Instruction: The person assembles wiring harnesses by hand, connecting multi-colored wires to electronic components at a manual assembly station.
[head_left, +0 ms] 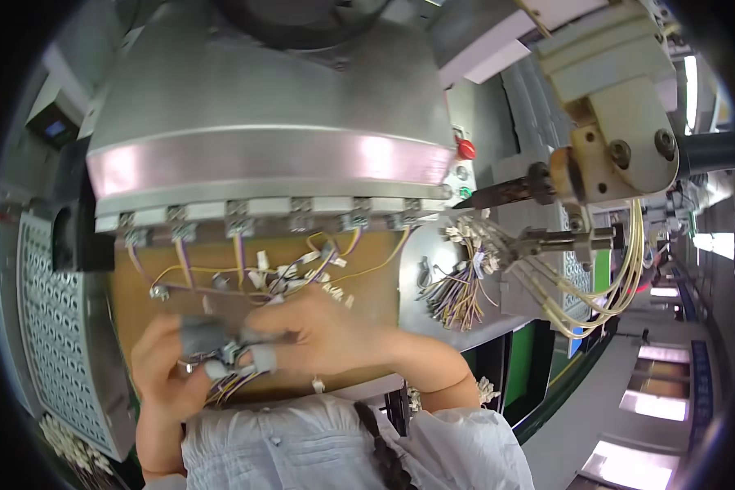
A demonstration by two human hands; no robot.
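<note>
Close to my body, my left hand (167, 367) and my right hand (314, 331) meet, with grey wraps on some fingers. Between their fingertips is a small metallic connector (233, 353), pinched from both sides. Thin purple, yellow and white wires (230, 388) trail from it toward me. Motion blur and my fingers hide part of the connector. Beyond my hands, a loose pile of wires with white plugs (290, 273) lies on the brown work surface (139, 306).
Along the front edge of the large metal machine (278, 167), several wired connectors sit in slots. At right, a bundle of wires (457, 302) lies under a dark pointed tool (510, 192) on a bracket. A perforated grey panel (73, 327) stands at left.
</note>
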